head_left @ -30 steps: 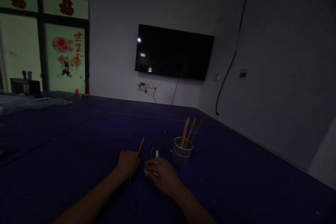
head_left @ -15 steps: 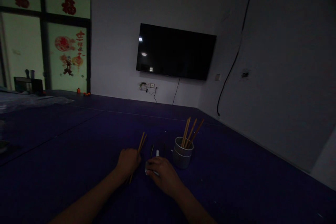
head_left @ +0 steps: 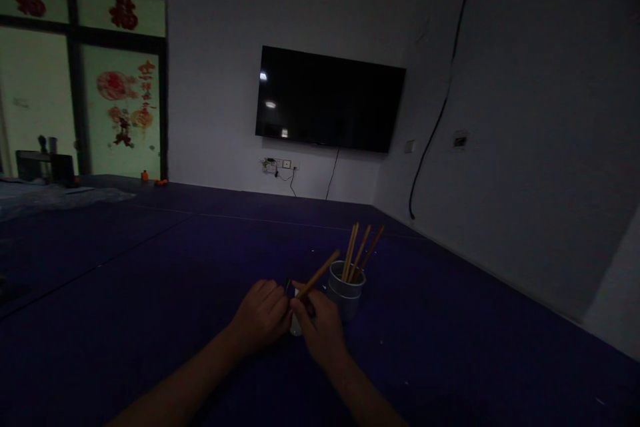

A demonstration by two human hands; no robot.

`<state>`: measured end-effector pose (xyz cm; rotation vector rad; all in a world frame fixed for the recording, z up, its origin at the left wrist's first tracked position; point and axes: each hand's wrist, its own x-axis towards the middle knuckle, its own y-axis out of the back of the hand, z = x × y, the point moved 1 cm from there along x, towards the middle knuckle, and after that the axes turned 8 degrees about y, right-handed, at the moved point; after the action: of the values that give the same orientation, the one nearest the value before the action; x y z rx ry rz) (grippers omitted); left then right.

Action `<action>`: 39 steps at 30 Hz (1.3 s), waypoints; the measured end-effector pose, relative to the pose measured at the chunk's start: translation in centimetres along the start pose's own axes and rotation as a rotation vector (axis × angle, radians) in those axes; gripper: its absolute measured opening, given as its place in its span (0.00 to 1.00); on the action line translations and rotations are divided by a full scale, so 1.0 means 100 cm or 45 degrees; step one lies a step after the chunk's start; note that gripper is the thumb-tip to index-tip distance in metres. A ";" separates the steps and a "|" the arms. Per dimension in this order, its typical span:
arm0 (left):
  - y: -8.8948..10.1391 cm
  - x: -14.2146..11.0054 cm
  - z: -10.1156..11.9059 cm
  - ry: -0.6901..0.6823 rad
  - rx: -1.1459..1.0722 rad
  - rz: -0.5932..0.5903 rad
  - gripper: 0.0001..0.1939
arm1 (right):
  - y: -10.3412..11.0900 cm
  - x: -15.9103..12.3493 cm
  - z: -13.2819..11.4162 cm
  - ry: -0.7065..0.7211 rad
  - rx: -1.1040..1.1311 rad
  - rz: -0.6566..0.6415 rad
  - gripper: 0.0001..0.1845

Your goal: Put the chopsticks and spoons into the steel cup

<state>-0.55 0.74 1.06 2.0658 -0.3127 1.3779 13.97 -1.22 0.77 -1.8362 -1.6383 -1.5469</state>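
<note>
A pair of wooden chopsticks (head_left: 323, 270), lying close together, slants up and to the right between my hands. My right hand (head_left: 320, 327) pinches them between thumb and fingers. My left hand (head_left: 263, 313) is closed against their lower end, which its fingers hide. Beneath the hands lies a small white item (head_left: 296, 327), mostly covered, its kind unclear. A thin dark utensil tip (head_left: 288, 283) shows just beyond my left fingers. To the right stands a grey metal cup (head_left: 347, 290), with several upright chopsticks (head_left: 361, 253) leaning in it.
The table has a dark purple cover (head_left: 200, 253). Crumpled clear plastic (head_left: 65, 200) lies at the far left, near small orange objects (head_left: 160, 182). A television (head_left: 330, 100) hangs on the far wall, and a black cable (head_left: 435, 127) runs down the right wall.
My left hand has moved right with the chopsticks, which now tilt to the right. My right hand has left the white item and taken hold of them. The view has shifted slightly.
</note>
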 end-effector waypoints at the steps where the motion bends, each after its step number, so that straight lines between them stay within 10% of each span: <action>1: 0.000 0.001 0.002 -0.029 -0.013 0.016 0.13 | 0.000 0.000 -0.001 -0.030 0.031 0.025 0.18; 13: 0.001 -0.008 -0.005 0.243 -0.230 -0.235 0.15 | 0.021 0.011 0.005 -0.403 0.380 0.434 0.26; 21: -0.012 -0.013 -0.009 0.435 -0.264 -0.358 0.16 | 0.085 0.026 0.044 -0.365 -0.230 0.979 0.31; 39: -0.017 -0.016 -0.010 0.497 -0.230 -0.387 0.18 | 0.087 0.030 0.083 -0.592 -0.875 0.188 0.26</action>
<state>-1.15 2.44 -0.70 1.5788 0.0418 1.4627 25.03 3.65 3.54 -2.7693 -1.1342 -1.8639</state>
